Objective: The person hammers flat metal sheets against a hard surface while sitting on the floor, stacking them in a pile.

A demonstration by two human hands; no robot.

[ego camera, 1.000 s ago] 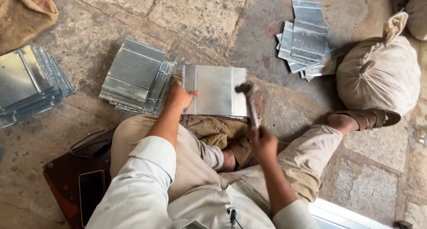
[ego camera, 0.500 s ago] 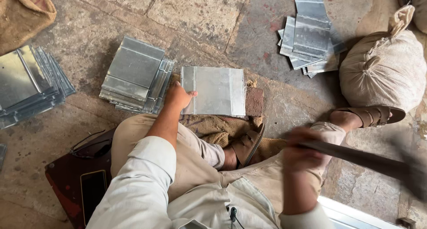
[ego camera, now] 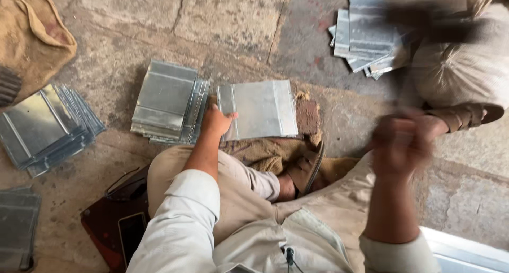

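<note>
Sitting on a stone floor [ego camera: 222,18] with folded metal sheets all around, so going left to right: top left corner there's a tan burlap sack [ego camera: 32,34], slumped and lumpy. Just below it, a fanned stack of shiny grey sheets [ego camera: 45,127], and a darker stack [ego camera: 16,228] at the bottom left edge. By the person's left knee lies a dark red flat case [ego camera: 103,228] with a black phone [ego camera: 130,233] on it.

Next comes a neat pile of galvanised sheets [ego camera: 167,100], each with folded seams along two sides. Just right of it, almost touching, is the single sheet being worked [ego camera: 262,109]: pale grey, roughly square, a raised fold down its left edge and another near its right edge. It lies flat on a brown block [ego camera: 307,116] and some burlap padding in front of the crossed legs.

The left hand [ego camera: 217,120] presses down on that sheet's lower left corner, fingers spread on the fold. The right hand [ego camera: 400,140] is raised and clenched, badly blurred; a dark smear [ego camera: 435,26] near the top right looks like a hammer it's swinging, though I can't tell for sure.

Top right sits a messy heap of sheets [ego camera: 366,34], touching a tied whitish sack [ego camera: 461,71]. A sandalled foot [ego camera: 466,116] rests just below it.
</note>
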